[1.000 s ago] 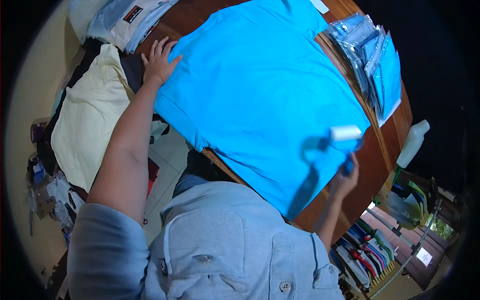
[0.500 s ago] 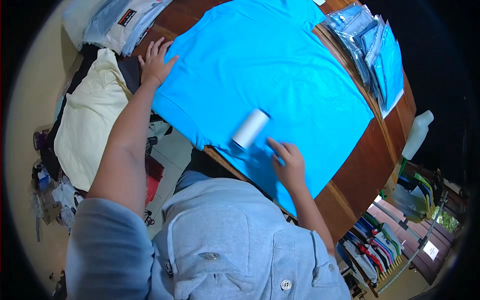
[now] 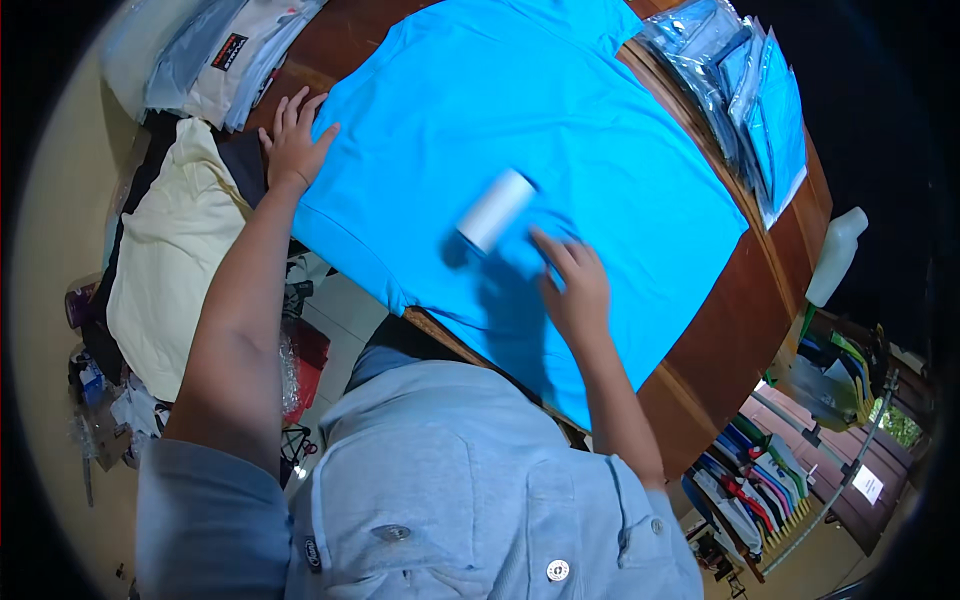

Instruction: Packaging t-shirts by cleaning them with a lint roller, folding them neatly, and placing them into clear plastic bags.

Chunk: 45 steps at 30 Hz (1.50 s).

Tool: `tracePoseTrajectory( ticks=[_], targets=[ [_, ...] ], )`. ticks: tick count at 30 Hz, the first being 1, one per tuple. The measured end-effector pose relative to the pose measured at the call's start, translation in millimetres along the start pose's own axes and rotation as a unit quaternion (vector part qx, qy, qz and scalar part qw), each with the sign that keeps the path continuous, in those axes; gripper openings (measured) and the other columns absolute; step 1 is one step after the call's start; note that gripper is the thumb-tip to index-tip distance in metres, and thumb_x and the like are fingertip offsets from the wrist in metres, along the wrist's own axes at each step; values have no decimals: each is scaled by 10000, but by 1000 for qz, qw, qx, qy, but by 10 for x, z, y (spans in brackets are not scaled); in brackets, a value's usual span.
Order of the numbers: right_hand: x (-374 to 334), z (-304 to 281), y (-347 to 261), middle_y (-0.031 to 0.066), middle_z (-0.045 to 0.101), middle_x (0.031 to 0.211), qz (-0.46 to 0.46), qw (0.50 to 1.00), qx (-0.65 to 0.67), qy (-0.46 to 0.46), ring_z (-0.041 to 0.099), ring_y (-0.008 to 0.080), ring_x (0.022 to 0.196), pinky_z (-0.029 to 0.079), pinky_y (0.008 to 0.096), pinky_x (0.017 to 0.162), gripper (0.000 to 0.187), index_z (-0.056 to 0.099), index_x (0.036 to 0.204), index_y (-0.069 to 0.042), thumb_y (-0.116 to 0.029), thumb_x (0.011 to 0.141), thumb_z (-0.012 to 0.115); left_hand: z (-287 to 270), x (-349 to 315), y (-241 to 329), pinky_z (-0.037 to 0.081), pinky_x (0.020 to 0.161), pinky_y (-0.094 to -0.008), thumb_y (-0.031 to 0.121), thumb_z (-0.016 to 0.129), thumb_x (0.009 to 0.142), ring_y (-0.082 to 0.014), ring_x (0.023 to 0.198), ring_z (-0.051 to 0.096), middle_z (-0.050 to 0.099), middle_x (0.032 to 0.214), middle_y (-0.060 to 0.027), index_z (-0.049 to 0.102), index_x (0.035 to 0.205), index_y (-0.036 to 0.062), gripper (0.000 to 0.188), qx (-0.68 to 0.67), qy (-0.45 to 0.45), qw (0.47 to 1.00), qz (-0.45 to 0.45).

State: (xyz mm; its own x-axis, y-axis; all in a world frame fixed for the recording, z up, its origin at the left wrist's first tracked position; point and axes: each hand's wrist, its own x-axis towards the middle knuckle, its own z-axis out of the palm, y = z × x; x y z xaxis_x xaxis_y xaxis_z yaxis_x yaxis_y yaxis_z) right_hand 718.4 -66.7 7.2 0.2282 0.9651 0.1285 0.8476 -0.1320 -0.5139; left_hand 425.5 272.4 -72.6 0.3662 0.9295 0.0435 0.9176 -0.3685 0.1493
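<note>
A bright blue shirt [image 3: 620, 190] lies spread over the wooden table, with a few soft wrinkles. My right hand [image 3: 578, 290] is closed around the handle of a white lint roller [image 3: 497, 211]; the handle is mostly hidden by my fingers, and the index finger points forward. The roller is a little blurred and over the middle of the shirt, its shadow beside it. Whether it touches the cloth I cannot tell. My left hand [image 3: 297, 148] rests flat with fingers spread at the shirt's left edge, partly on the cloth.
Plastic-bagged clothes [image 3: 770, 110] lie at the table's far right, and another bagged stack [image 3: 225, 60] at the far left. A cream garment [image 3: 170, 260] hangs at my left. Beyond the brown table [image 3: 690, 390] stand a pale mannequin part [image 3: 836, 255] and hung clothes [image 3: 750, 490].
My right hand and the lint roller have moved up the shirt, away from my body. My left hand stays at the shirt's left edge, and the whole view has shifted slightly.
</note>
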Motion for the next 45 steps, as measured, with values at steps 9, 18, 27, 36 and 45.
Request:
tracePoseTrajectory(
  ticks=[9, 18, 27, 36, 45],
  targets=[
    [1288, 75, 342, 128, 660, 940, -111, 993, 21, 15, 625, 338, 928, 520, 452, 772, 447, 677, 1187, -201, -39, 776, 609, -38, -2, 24, 72, 1151, -701, 499, 585, 923, -249, 1509, 168, 277, 1593, 45, 435, 1433, 349, 553, -5, 8, 1000, 7],
    [-835, -1683, 1840, 132, 658, 1108, 189, 978, -85, 10, 624, 303, 1067, 502, 404, 915, 498, 670, 1172, -60, 163, 731, 612, -89, -32, 60, 82, 1147, -713, 486, 611, 902, -266, 1505, 173, 286, 1585, 19, 438, 1430, 326, 578, -9, 8, 1000, 10],
    [2097, 104, 696, 98, 694, 984, -126, 987, -33, 99, 639, 324, 951, 488, 455, 808, 459, 704, 1137, -206, -14, 722, 661, -143, -45, 98, 68, 1167, -681, 433, 630, 905, -261, 1506, 167, 284, 1586, 24, 439, 1426, 315, 568, -23, 0, 1000, 6],
    [1588, -515, 1696, 129, 696, 1106, -1, 989, -85, 124, 629, 322, 1070, 467, 457, 903, 462, 710, 1136, -155, 6, 704, 670, -206, -36, 163, 68, 1174, -660, 369, 650, 908, -254, 1507, 168, 278, 1589, 37, 433, 1436, 308, 575, -30, -14, 999, -5],
    [-1709, -1746, 2824, 142, 621, 1276, 393, 867, -180, 248, 573, 321, 1228, 438, 411, 1040, 557, 587, 1298, -100, 114, 785, 545, -188, -39, 147, 73, 1164, -681, 420, 641, 907, -252, 1508, 157, 262, 1593, 41, 427, 1436, 313, 581, -21, -21, 1000, -5]
  ],
)
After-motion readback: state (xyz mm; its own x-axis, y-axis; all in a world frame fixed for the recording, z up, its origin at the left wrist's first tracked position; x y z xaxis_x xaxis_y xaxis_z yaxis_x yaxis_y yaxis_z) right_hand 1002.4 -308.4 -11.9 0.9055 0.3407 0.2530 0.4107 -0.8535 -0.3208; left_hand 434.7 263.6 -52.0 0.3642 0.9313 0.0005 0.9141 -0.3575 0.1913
